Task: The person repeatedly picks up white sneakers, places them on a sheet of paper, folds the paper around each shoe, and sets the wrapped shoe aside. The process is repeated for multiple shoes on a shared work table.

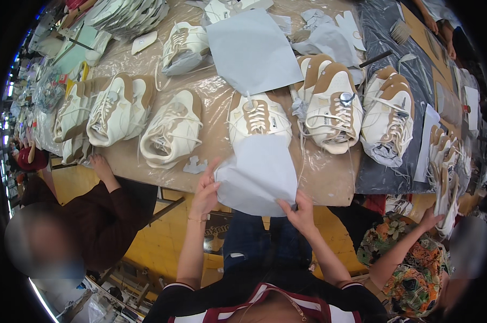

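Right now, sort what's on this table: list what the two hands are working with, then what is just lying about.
In hand:
- left hand and right hand, both holding the pale tissue sheet
- white-and-tan shoe just above that sheet

Lying about:
- other shoes, such as the pair to the right
- large flat paper sheet
- brush
- stacked insoles
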The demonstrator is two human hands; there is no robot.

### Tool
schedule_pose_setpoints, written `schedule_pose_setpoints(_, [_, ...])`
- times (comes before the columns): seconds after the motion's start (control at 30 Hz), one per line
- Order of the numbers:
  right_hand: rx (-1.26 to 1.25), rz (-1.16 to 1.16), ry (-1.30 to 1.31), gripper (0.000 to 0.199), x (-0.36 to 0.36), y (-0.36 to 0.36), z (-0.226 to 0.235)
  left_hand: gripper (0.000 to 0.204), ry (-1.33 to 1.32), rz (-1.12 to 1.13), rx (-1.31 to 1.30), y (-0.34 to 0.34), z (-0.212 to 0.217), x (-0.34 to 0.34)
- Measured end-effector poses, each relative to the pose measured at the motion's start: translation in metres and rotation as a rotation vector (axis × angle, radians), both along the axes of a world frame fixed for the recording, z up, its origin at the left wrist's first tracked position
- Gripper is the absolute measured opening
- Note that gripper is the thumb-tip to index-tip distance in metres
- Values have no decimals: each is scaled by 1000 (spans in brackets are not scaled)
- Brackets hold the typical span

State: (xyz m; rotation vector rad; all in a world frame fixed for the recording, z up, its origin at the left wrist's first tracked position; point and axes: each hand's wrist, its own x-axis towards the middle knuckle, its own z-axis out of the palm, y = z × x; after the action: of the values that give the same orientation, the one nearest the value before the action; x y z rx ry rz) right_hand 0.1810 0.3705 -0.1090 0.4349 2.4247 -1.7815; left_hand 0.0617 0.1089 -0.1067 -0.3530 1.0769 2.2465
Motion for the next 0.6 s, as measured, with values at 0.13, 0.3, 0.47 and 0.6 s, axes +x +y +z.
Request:
schedule_pose_setpoints(0.13, [-38, -41, 16, 34, 14, 8, -3, 58, 133, -100, -146, 5, 8, 2])
schedule_pose_setpoints(0.3, [-211, 35, -25, 72, -19, 31, -12, 50, 338, -10, -582, 29, -13, 5])
schedule_pose_setpoints(0.47, [-378, -182, 49, 72, -67, 19, -11, 48, 216, 155, -677, 50, -40, 8])
schedule_pose_setpoints(0.6, [266, -212, 261, 48, -86, 12, -12, 52, 371, 290, -896, 64, -37, 22])
